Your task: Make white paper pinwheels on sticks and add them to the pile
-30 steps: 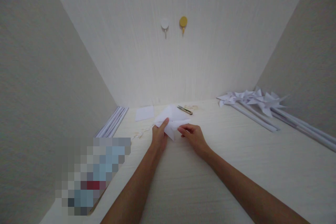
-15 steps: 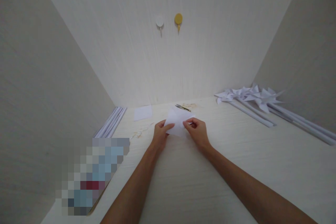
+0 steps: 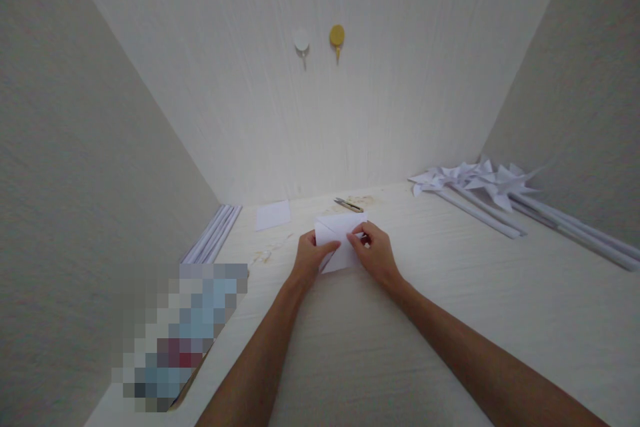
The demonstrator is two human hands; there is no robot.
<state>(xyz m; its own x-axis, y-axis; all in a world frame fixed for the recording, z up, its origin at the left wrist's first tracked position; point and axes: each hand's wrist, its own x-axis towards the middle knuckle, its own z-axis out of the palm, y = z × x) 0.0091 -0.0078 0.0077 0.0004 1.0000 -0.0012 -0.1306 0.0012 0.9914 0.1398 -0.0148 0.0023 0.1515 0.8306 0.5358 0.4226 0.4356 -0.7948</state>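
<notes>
in the head view, the lower left corner is a block of blurred squares (image 3: 180, 337), so whatever lies there cannot be made out. the near edge of the folded white paper (image 3: 340, 240) is hidden behind both hands, and the person's forearms run off the bottom of the picture. the left hand (image 3: 310, 259) lies on the paper's left side with thumb and fingers pressed against it; the right hand (image 3: 376, 255) pinches the paper's right edge between thumb and forefinger. the paper sits on the pale table (image 3: 450, 320), directly between the two hands, with a diagonal crease showing across it.

half a second ago the paper was held a little raised and looked like a plain flap; now it lies flatter and squarer, and the hands have closed in on it from both sides.

just beyond the fingertips lies a small pair of snips (image 3: 349, 205) beside some faint brownish scraps (too small to tell what). beyond and to the left of the left hand lie a loose white sheet (image 3: 273, 215) and, further left along the wall, a stack of white strips (image 3: 213, 233). well apart to the right of the right hand is a pile of white paper pinwheels (image 3: 475, 180) on long rolled sticks, which run out of the right edge. on the back wall above hang a white hook (image 3: 301, 41) and a yellow hook (image 3: 337, 36).
</notes>
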